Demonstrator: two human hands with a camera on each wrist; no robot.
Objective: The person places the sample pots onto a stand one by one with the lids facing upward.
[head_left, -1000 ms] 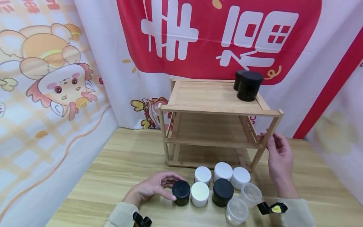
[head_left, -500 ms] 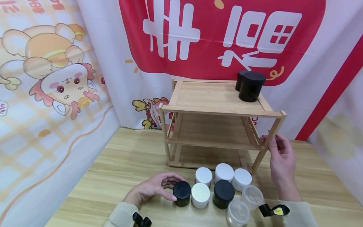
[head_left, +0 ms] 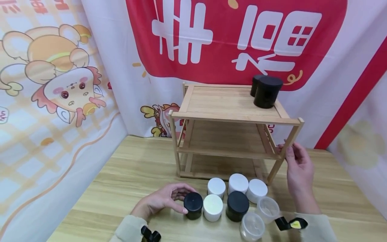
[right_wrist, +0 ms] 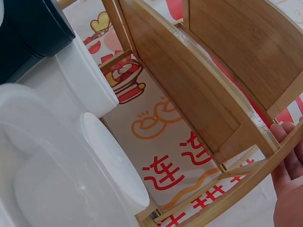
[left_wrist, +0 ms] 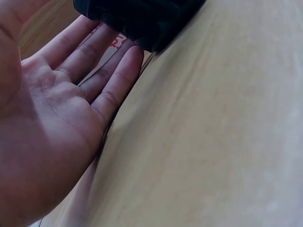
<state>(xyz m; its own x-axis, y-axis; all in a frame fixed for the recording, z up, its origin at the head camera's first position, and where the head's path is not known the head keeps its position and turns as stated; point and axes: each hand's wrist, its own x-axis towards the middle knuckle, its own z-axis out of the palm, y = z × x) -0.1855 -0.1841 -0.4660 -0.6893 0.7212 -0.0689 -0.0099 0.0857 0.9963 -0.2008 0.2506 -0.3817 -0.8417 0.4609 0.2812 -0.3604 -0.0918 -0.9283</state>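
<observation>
My left hand (head_left: 163,199) lies by a black lidded jar (head_left: 193,205) on the table, thumb at its near side and fingers curving behind it. In the left wrist view the fingertips meet the lower side of that dark jar (left_wrist: 142,21). At the right, my right hand (head_left: 300,169) holds the front right leg of a three-tier wooden rack (head_left: 217,104), with the thumb in front and fingers behind. The right wrist view shows the fingers reaching around the rack's side post (right_wrist: 253,182).
Right of the held jar stand several white-lidded jars (head_left: 213,207), another black jar (head_left: 238,206) and two clear jars (head_left: 252,226), close before the rack. Two black jars (head_left: 267,91) sit on the top shelf's right end. A printed cloth (head_left: 99,40) hangs behind.
The head view shifts slightly. Both hands, the rack and the jars keep their places relative to one another.
</observation>
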